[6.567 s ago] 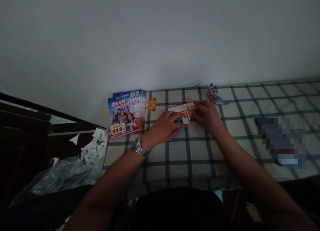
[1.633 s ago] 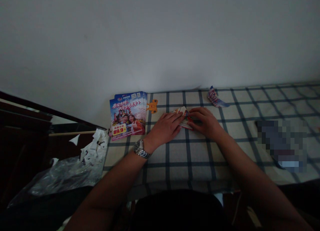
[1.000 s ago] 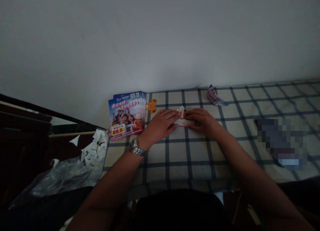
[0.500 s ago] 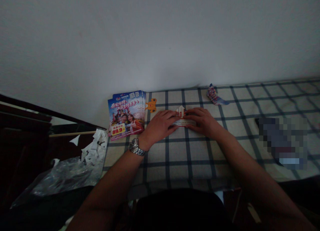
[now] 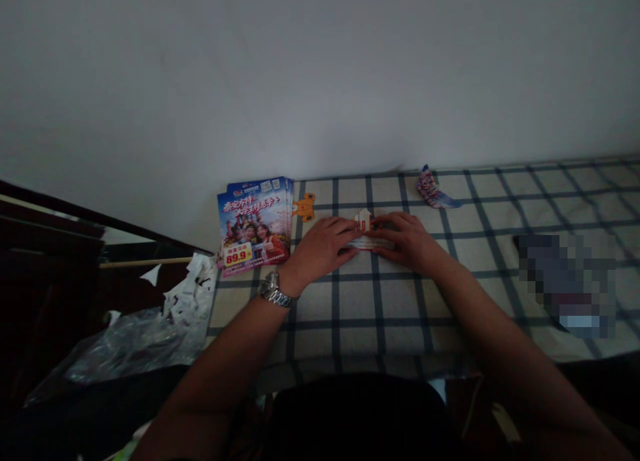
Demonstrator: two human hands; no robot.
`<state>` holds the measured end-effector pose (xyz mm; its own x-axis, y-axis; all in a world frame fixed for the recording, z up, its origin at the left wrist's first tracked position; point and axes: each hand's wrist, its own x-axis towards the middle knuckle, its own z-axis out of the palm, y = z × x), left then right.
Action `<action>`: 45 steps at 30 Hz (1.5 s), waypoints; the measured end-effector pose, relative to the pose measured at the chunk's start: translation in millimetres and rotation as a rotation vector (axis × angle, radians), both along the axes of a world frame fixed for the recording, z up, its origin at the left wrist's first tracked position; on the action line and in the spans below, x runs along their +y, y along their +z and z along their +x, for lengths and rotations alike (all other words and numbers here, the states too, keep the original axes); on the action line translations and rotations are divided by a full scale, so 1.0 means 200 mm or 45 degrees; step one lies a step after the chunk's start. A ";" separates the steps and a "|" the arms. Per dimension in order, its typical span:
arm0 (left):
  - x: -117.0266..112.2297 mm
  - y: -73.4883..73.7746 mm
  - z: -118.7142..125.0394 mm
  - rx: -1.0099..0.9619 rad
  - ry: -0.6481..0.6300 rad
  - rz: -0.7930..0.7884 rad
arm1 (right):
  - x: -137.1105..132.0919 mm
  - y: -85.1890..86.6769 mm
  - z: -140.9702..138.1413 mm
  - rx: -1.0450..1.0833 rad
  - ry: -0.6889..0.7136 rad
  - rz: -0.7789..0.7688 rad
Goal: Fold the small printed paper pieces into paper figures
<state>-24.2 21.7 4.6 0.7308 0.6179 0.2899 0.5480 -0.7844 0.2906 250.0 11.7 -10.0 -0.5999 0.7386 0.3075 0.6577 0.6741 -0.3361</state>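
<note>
A small folded paper [image 5: 364, 222], white with red print and a pointed top, lies on the checked cloth between my two hands. My left hand [image 5: 327, 246] has its fingers closed on the paper's left side. From the other side, the fingers of my right hand [image 5: 404, 243] grip its right end. Fingertips cover both ends of the paper. To the left of my left hand is a stack of printed flyers [image 5: 255, 228] in blue and pink. Beyond my right hand, near the wall, stands a crinkled, folded piece of coloured paper [image 5: 431, 189].
A plaid cloth [image 5: 400, 308] covers the table, which meets a pale wall [image 5: 320, 81]. A brown bear figure [image 5: 305, 208] shows beside the flyers. At right lies a blurred dark object [image 5: 550, 274]. Clear plastic [image 5: 130, 344] and torn white paper [image 5: 193, 291] lie at lower left.
Both hands stay almost in place on the paper, with only slight finger movement. The whole view has shifted a little.
</note>
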 end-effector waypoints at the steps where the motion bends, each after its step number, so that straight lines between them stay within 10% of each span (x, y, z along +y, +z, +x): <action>1: 0.00 0.00 0.00 0.003 -0.002 0.000 | 0.00 0.00 0.00 0.002 -0.001 0.001; 45: 0.02 -0.03 -0.01 -0.068 0.049 0.028 | 0.00 0.01 0.00 0.044 0.015 -0.017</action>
<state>-26.7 26.2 -1.2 0.6897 0.6386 0.3414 0.5623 -0.7694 0.3032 250.6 12.1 -8.0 -0.5975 0.7359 0.3186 0.6378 0.6769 -0.3674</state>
